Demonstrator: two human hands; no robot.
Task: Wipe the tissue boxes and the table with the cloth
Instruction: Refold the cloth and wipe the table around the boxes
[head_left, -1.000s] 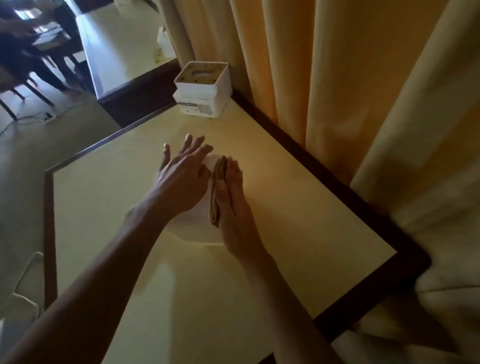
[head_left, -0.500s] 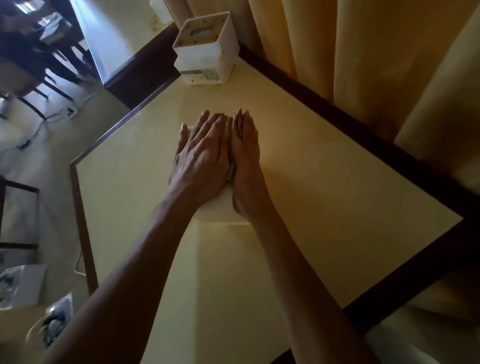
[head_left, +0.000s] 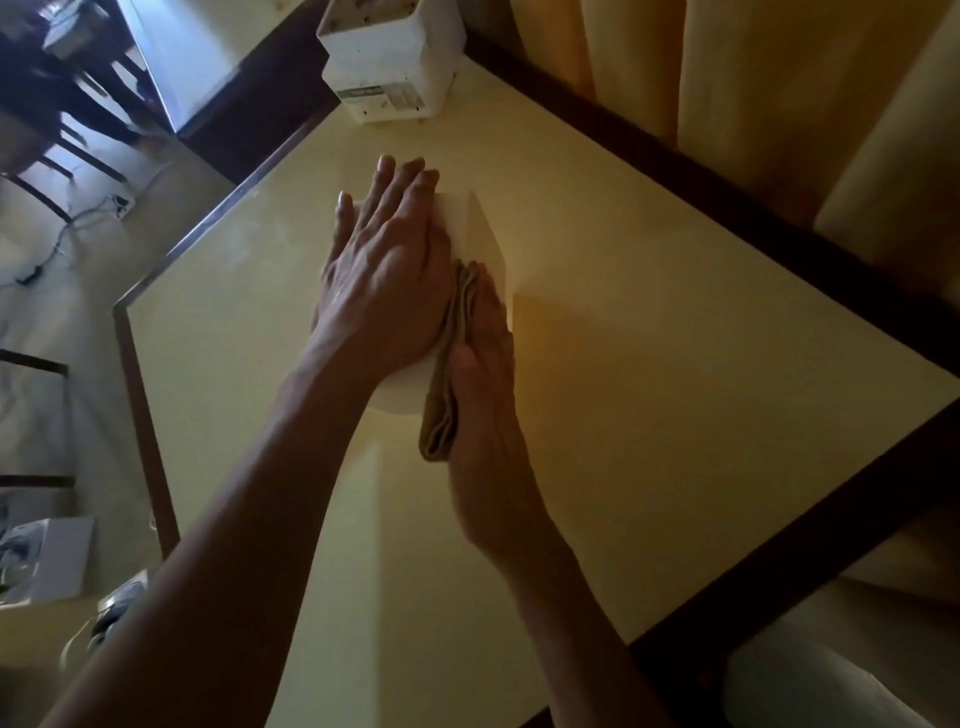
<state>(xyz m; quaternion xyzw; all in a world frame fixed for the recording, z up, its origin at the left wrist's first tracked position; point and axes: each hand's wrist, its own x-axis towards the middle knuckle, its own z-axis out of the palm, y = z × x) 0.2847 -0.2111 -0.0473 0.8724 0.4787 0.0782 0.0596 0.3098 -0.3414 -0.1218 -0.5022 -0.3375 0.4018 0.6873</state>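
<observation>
Cloth sits folded into a narrow brownish pad, pressed by the right hand against the right side of the near box, low down where that side meets the table. It looks soft and thin, several layers thick, so it should bend to the box's edges and give little resistance; a flat palm behind it is probably the best hold, since pinching would bunch it. The right hand's fingers lie straight along it, pressing rather than clenching.

The near box looks pale, smooth-walled and squarish, and stands about mid-table. It is likely light and easily pushed, perhaps a little slippery on the glossy yellow top, so it wants steadying from above. The left hand does that: it rests flat on the box's top, fingers extended towards the far edge, grasping nothing.

A second box, white with a printed label low on its front, stands at the far corner of the table, well apart from the hands and untouched. Its walls look rigid, and it could be held from the top in the same way.

The table has a dark wooden border, and yellow curtains hang just beyond its right edge. Dim light hides any dust or smears on the surface.
</observation>
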